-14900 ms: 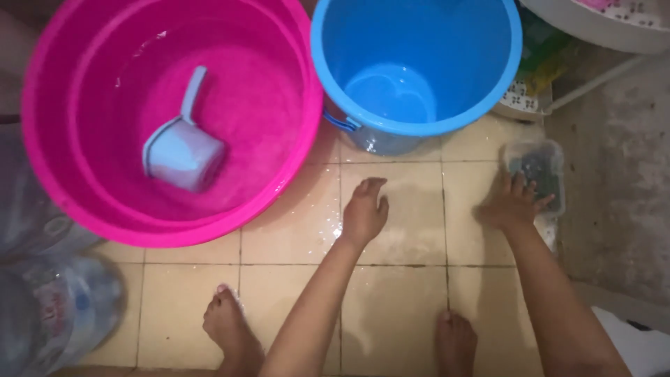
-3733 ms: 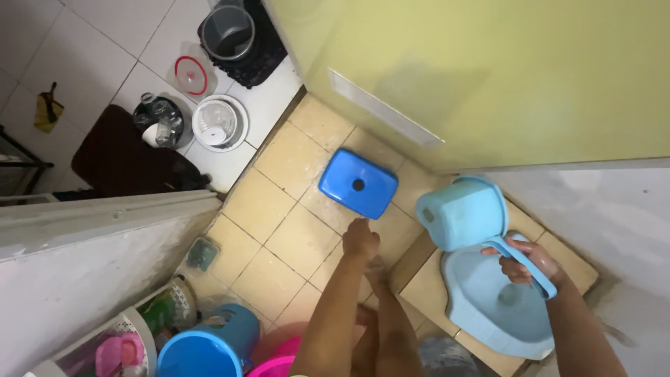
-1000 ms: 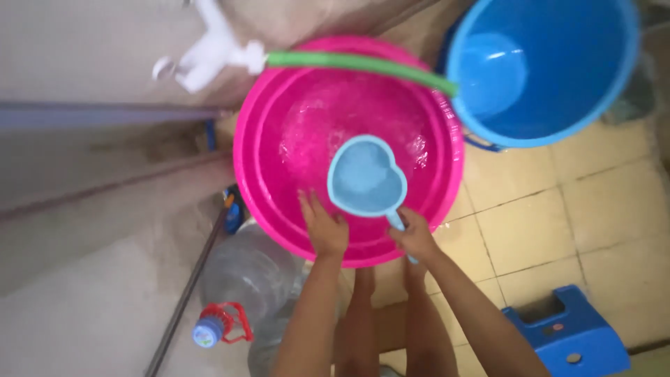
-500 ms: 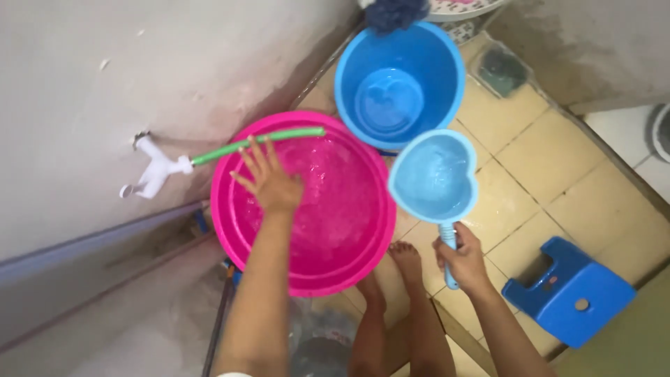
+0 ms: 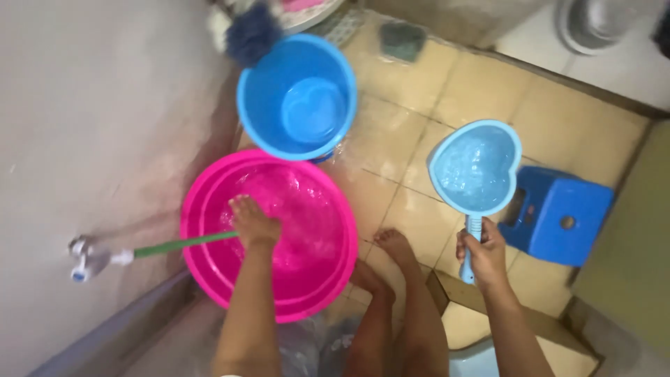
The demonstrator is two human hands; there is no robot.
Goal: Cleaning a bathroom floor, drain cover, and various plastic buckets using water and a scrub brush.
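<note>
My right hand grips the handle of a light blue heart-shaped scoop, held level over the tiled floor and full of water. My left hand reaches down into the pink basin, its fingers at the water, beside the end of a green hose. The hose runs to a white tap on the wall. A blue bucket with a little water stands just beyond the basin.
A blue plastic stool sits on the floor right of the scoop. My bare feet stand by the basin. A dark blue scrubber hangs above the bucket. A large clear water bottle lies below the basin. Wet yellow tiles surround everything.
The view has swung round. My right hand has carried the full scoop further right, away from the basin. My left hand has dropped from above the basin into its water.
</note>
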